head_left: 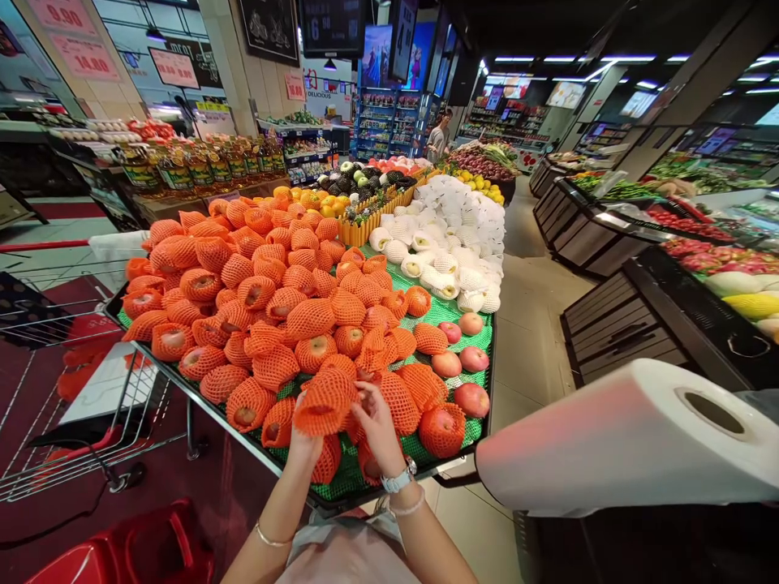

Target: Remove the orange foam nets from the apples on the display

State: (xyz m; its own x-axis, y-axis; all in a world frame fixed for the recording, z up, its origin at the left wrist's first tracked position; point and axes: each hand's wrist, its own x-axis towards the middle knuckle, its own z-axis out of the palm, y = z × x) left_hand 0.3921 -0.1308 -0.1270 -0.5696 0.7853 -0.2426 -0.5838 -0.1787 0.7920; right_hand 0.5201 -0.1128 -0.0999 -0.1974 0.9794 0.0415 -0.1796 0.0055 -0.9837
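Observation:
My left hand (307, 436) is closed around an orange foam net sleeve (326, 401) above the front of the fruit display. Whatever lies inside that sleeve is hidden. At the sleeve's right side, my right hand (378, 426) has thumb and fingers pinched together on its edge. Many apples in the same orange nets (310, 320) are heaped beyond and to the left of both hands. To the right lie several bare apples (471, 400) on the green mat (350, 470), near a netted apple (442, 428) with its top showing.
White-netted fruit (447, 264) fills the display's far right. A large plastic bag roll (584, 446) juts in at right. On the left are a shopping cart (91, 389) and a red plastic stool (137, 547). Another person (438, 138) stands far back.

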